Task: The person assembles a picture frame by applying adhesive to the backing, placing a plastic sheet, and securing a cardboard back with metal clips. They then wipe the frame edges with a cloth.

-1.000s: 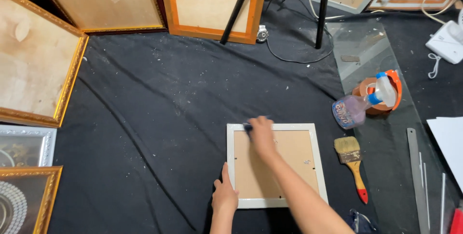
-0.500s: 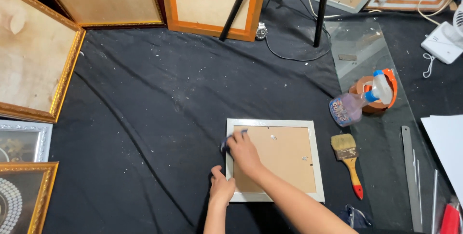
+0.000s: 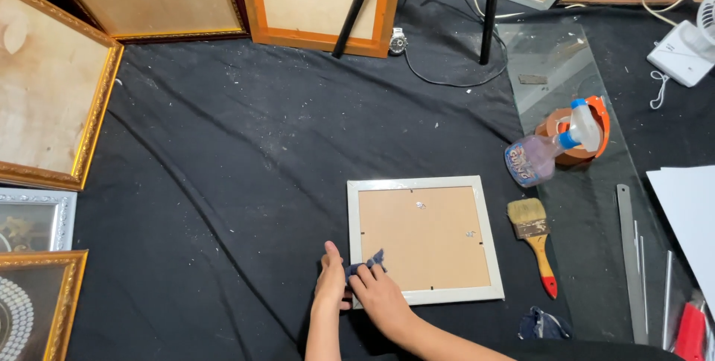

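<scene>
lying back-up and nearly square on the black cloth [image 3: 223, 182] at lower centre, the white frame [image 3: 423, 240] has its edges roughly parallel to the picture's, while the right hand [image 3: 378, 292] pinches a dark rag [image 3: 365, 265] at its lower-left corner and the left hand [image 3: 331, 280] rests flat beside.

One head-worn camera looks steeply down, fairly near, onto the black cloth [image 3: 223, 182].

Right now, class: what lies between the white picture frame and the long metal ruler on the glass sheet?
In the head view, a paintbrush with a yellow, red-tipped handle lies between the white picture frame and the metal ruler, at the glass sheet's edge.
</scene>
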